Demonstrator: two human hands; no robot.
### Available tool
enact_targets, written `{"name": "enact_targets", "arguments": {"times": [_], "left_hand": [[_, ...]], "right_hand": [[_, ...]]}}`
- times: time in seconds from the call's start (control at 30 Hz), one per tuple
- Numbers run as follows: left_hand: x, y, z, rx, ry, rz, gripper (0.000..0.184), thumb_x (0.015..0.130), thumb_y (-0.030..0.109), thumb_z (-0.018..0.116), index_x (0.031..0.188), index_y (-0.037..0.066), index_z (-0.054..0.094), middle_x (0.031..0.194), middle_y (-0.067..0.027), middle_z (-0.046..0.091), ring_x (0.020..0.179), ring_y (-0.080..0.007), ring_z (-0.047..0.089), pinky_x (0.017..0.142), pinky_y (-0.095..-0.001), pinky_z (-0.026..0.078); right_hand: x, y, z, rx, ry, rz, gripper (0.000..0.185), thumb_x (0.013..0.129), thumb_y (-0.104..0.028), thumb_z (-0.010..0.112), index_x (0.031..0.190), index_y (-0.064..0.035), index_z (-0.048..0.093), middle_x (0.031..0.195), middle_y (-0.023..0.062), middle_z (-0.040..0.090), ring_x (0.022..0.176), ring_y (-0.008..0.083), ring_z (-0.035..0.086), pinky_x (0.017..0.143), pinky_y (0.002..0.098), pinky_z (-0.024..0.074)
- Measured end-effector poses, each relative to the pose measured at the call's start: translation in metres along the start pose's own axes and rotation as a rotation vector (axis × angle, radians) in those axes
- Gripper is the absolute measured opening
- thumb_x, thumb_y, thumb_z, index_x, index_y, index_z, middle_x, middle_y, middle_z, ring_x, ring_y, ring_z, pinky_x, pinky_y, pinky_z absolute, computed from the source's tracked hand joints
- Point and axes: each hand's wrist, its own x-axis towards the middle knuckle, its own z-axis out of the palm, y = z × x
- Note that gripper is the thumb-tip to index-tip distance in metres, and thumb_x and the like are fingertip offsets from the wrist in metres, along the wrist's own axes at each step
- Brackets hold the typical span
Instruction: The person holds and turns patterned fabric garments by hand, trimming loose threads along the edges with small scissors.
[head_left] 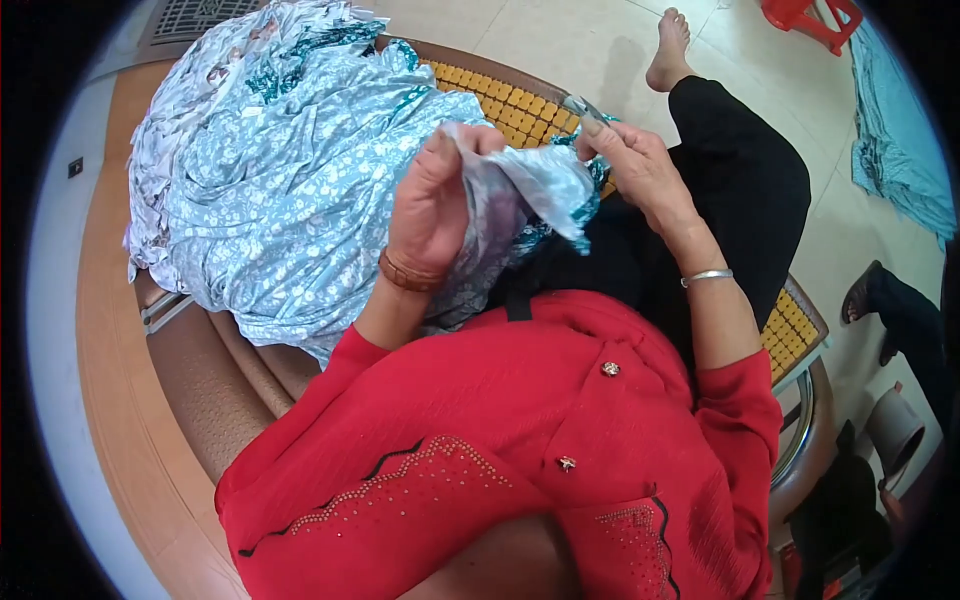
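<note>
A light blue-grey floral cloth with dark teal edging stretches between my hands above my lap. My left hand is closed on its upper left edge, thumb pressed against the fingers. My right hand is closed round a small metal tool, its tip pointing up and left; it looks like small scissors or snips. The cloth's right part lies close behind my right fingers. Left of my left hand rises a large heap of the same floral cloth.
The heap rests on a seat with yellow tiles and brown padding. A red stool stands at the upper right, near a light blue cloth on the floor. Another person's dark-trousered leg shows at the right edge.
</note>
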Motion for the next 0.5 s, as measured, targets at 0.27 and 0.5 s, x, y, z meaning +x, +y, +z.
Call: {"name": "enact_targets", "arguments": {"times": [0.27, 0.5], "left_hand": [[0.01, 0.013, -0.011, -0.221, 0.115, 0.045, 0.013, 0.089, 0.015, 0.05, 0.095, 0.006, 0.056, 0.099, -0.0103, 0.058, 0.088, -0.0165, 0.055, 0.085, -0.0305, 0.043], [0.016, 0.02, -0.02, -0.29, 0.099, 0.026, 0.014, 0.089, 0.015, 0.049, 0.096, 0.005, 0.056, 0.102, -0.0102, 0.059, 0.089, -0.0172, 0.056, 0.086, -0.0309, 0.042]], "right_hand": [[-0.008, -0.021, -0.002, 0.144, -0.088, 0.333, 0.018, 0.083, -0.022, 0.058, 0.084, -0.004, 0.061, 0.073, 0.0016, 0.057, 0.051, 0.0046, 0.039, 0.048, 0.0154, 0.0298], [0.022, 0.039, 0.016, -0.218, 0.076, -0.545, 0.014, 0.076, -0.006, 0.056, 0.09, -0.0045, 0.06, 0.074, 0.0007, 0.057, 0.053, 0.0041, 0.04, 0.047, 0.0147, 0.0292]]}}
